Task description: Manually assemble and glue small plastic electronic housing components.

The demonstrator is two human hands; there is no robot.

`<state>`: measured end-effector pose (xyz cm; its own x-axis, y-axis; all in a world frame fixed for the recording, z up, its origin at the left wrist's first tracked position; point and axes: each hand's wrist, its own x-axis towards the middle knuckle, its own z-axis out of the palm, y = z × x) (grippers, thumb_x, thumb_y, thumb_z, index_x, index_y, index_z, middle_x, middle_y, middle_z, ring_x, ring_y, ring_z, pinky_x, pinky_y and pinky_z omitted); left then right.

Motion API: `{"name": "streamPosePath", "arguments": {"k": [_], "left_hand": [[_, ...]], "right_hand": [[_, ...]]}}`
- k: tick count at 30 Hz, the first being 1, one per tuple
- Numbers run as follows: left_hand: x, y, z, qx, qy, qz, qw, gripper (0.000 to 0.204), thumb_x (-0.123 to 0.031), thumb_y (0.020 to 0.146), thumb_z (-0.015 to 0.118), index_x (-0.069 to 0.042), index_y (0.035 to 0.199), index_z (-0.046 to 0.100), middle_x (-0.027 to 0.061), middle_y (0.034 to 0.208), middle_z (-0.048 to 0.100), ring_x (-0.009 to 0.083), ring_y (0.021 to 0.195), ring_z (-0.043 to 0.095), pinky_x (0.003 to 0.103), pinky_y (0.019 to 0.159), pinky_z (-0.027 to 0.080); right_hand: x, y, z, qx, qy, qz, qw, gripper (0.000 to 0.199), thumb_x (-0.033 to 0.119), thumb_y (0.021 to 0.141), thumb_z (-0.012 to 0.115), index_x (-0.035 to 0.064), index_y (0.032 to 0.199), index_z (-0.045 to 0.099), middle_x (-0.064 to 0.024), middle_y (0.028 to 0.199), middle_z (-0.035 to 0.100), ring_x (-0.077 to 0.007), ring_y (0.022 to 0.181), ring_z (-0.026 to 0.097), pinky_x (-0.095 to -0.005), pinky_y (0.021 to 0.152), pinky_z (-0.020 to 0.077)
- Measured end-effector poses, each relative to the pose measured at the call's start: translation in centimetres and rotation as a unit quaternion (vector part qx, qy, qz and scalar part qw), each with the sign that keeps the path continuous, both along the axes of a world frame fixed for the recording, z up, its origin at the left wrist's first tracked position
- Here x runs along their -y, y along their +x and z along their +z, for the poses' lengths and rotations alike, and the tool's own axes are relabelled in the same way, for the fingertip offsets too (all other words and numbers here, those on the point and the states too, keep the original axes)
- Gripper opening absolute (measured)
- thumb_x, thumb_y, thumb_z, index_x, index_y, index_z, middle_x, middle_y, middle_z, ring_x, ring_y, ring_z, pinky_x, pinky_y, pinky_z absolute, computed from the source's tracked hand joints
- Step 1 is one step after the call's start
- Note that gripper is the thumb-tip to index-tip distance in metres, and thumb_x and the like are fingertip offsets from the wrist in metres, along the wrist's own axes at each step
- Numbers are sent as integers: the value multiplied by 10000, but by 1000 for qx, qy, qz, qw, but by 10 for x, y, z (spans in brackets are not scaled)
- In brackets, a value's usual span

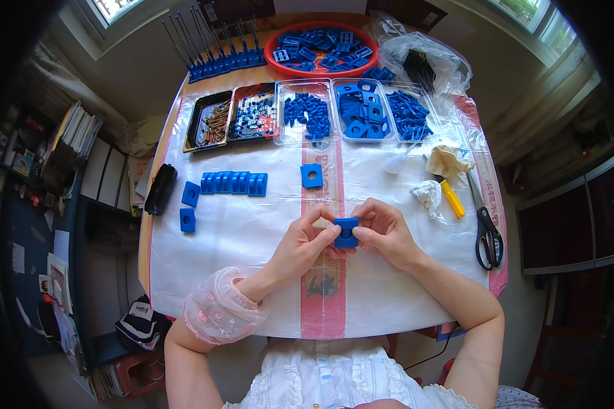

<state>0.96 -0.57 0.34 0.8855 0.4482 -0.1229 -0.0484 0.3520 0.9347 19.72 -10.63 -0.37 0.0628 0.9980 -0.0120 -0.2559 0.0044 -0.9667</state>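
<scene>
Near the middle of the table, both my hands pinch a small square blue plastic piece [346, 223]. My left hand [300, 244] grips its left side with thumb and fingertips. On its right side, my right hand [389, 238] does the same, and both thumbs press on its face. Just beyond lies a square blue plate [312, 185] with a round hole. Off to the left, several blue pieces [233, 183] stand in a close row. Two more blue pieces, one [191, 193] above the other [187, 220], lie by the row's left end.
Trays of screws [215, 124], nuts [254, 121] and blue parts [361, 112] line the back, before a red basin [274, 63] and a rack of rods [225, 65]. At right are scissors [488, 238], a yellow-handled tool [451, 199] and crumpled tissue [428, 196]; at left, a black case [160, 189].
</scene>
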Motion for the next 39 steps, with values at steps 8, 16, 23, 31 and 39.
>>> {"name": "streamPosePath", "arguments": {"k": [8,16,23,31,39], "left_hand": [[2,1,1,8,18,3,1000,158,-143,1002,535,-48,1093,448,135,949,706,149,836,698,214,704,541],[1,1,-2,3,2,14,1000,162,-190,1010,534,-42,1040,473,134,914,707,136,789,697,199,633,536],[4,2,-3,-12,16,37,999,176,-205,1003,551,-41,1017,488,119,854,712,126,743,697,195,619,536],[5,2,-2,-15,11,39,999,150,-188,1004,547,-44,1015,507,114,861,713,138,773,705,192,616,538],[11,3,0,-10,47,69,996,118,-142,988,562,-30,1004,530,118,850,716,156,764,706,232,622,560]], "right_hand": [[0,-1,1,-8,-4,-4,1000,150,46,887,627,5,1024,580,-26,856,624,-47,726,569,-207,627,449],[0,0,-2,-6,9,11,1000,163,-5,875,620,-8,1033,583,-21,868,624,-47,755,573,-213,651,453],[0,-1,-1,-9,18,18,1000,159,-22,875,611,-5,1031,585,-12,865,620,-46,770,574,-217,664,455],[1,0,-5,-10,18,16,1000,159,-16,876,614,-2,1032,586,-7,862,614,-43,779,570,-218,674,455],[1,0,-4,-9,11,20,1000,161,-11,870,625,-5,1028,592,-2,867,607,-46,789,569,-216,682,457]]}}
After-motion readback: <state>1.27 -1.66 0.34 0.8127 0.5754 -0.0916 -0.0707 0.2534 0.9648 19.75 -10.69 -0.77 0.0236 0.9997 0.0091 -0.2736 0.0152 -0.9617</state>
